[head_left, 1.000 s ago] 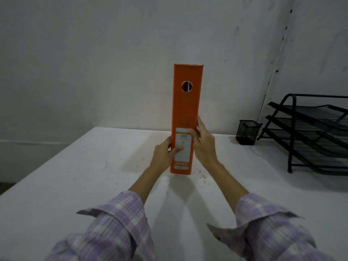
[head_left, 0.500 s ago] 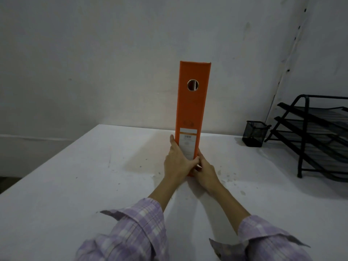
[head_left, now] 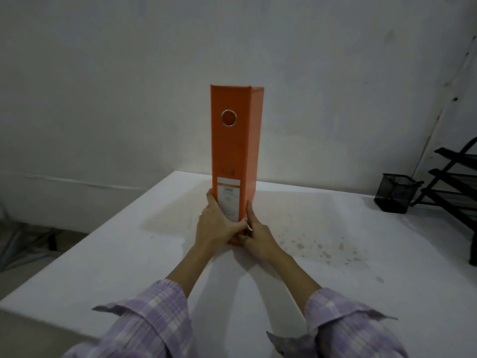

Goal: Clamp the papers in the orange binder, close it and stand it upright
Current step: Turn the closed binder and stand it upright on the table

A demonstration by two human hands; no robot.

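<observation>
Closed orange binder (head_left: 233, 151) upright on table (head_left: 129, 254), seemingly gripped by left hand (head_left: 215, 224) and right hand (head_left: 258, 235).

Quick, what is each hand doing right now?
Left hand: closed on the orange binder, at its lower left side.
Right hand: closed on the binder's lower right side.

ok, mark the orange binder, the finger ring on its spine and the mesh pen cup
orange binder (head_left: 233, 151), head view, middle of spine
finger ring (head_left: 229, 118), head view, centre of hole
mesh pen cup (head_left: 394, 193), head view, front wall
</observation>
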